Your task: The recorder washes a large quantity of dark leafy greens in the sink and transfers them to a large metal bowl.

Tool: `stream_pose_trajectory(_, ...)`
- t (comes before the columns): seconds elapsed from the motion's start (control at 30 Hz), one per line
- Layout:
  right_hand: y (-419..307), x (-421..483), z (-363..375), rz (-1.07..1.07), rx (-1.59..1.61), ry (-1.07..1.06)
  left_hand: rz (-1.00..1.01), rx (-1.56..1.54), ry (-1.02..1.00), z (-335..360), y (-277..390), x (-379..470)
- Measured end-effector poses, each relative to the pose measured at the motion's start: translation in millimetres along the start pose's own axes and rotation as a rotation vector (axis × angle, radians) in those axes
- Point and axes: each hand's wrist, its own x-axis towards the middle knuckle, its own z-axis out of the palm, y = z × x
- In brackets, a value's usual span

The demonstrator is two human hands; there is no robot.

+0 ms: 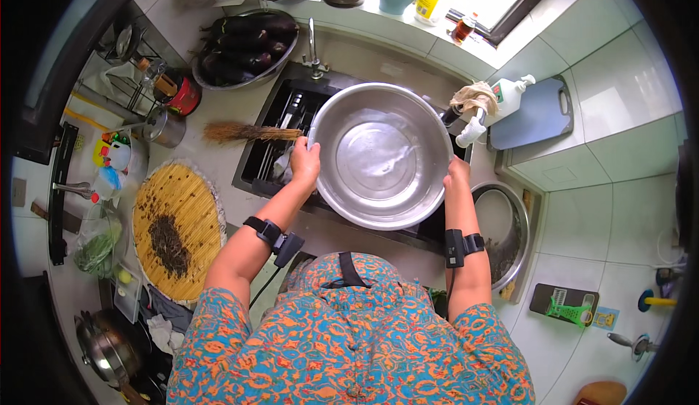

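A wide stainless steel basin (382, 156) is held over the black sink (262, 173), its inside facing up. Its bottom shines, and I cannot tell whether a thin layer of water lies there. My left hand (304, 163) grips the left rim with the thumb on top. On the opposite side, my right hand (456, 172) has hold of the right rim. A plant-fibre whisk brush (248, 132) reaches from the counter over the sink's left side, its bound end close above my left hand. Whether that hand touches the brush cannot be seen.
Behind the sink rises a metal faucet (312, 55). A bowl of eggplants (243, 50) stands back left. At left lies a round slatted mat (191, 208) bearing dark dried bits. Another metal basin (524, 241) sits at right, below a blue-grey cutting board (538, 113) and a white pump bottle (509, 96).
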Motion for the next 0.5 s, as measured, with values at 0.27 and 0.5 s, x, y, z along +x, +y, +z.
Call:
stream_pose_trajectory(0.27,-25.0,-26.6,23.3,-0.004,0.13,-0.113,0.035,-0.055,0.076,-2.6,14.4,52.1)
stream_pose_trajectory(0.5,-20.0,-2.3,33.0,-0.114,0.095,-0.196,0.023,-0.011,0.053,9.8,31.6,92.3)
